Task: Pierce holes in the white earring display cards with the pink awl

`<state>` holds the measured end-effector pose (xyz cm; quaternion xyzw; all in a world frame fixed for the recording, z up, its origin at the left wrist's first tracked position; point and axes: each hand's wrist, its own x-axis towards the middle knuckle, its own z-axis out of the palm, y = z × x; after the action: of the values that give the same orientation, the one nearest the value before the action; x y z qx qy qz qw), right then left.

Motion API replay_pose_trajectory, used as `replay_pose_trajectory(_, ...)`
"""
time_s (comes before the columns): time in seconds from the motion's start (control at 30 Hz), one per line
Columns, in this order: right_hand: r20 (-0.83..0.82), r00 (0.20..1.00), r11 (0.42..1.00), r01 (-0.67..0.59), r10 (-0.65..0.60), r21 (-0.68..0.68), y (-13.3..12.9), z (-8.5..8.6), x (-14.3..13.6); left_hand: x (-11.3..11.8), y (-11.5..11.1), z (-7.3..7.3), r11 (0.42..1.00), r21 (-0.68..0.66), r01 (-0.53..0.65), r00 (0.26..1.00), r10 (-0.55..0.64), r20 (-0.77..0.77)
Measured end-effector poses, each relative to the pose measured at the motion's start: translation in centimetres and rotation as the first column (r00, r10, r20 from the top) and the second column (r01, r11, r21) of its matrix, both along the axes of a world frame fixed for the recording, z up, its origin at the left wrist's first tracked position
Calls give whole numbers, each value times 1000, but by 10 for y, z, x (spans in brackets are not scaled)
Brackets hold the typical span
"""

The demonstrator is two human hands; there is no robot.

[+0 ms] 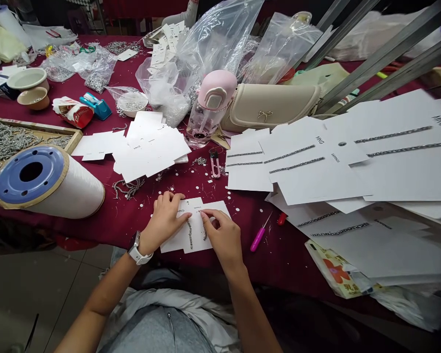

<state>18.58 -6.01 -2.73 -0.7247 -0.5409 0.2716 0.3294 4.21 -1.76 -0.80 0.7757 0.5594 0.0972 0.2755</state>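
A white card printed "MNG" (199, 245) lies in front of me at the table's near edge, partly under both hands. My left hand (164, 216) rests on its left side, fingers stretched and thumb beside the top of a silver chain (190, 236). A second short silver chain (205, 234) hangs down the card on the right. At its upper end, my right hand (225, 239) is closed in a pinch of thumb and forefinger. The chain's exact hold is partly hidden by the fingers.
Right of my hands lie a pink-handled awl (257, 239) and stacked cards with chains (301, 171). A thread spool (77, 189) and tray of chains (11, 139) are left. Blank-looking cards (147, 152), a pink-lidded bottle (209, 108) and beige bag (274, 105) stand beyond.
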Motion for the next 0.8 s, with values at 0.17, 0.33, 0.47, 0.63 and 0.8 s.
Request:
replay_pose_trajectory(0.17,20,1000,1000,-5,5,4,-1,1,-1,-1,1,0,999,-39,-24,988,30,152)
replay_pose_trajectory(0.33,67,998,999,-12,10,32,-3,0,-2,-2,0,4,999,-48,-24,973,34,229)
replay_pose_trajectory(0.47,99,995,999,-28,23,46,-6,1,-1,-2,-1,6,1000,-21,11,968,-5,251)
replay_pose_trajectory(0.63,175,978,988,-128,111,90,-2,5,6,-2,-1,7,998,39,56,967,-64,245)
replay_pose_trajectory(0.8,479,844,913,-364,240,183,21,13,23,-2,0,13,990,86,109,960,-128,248)
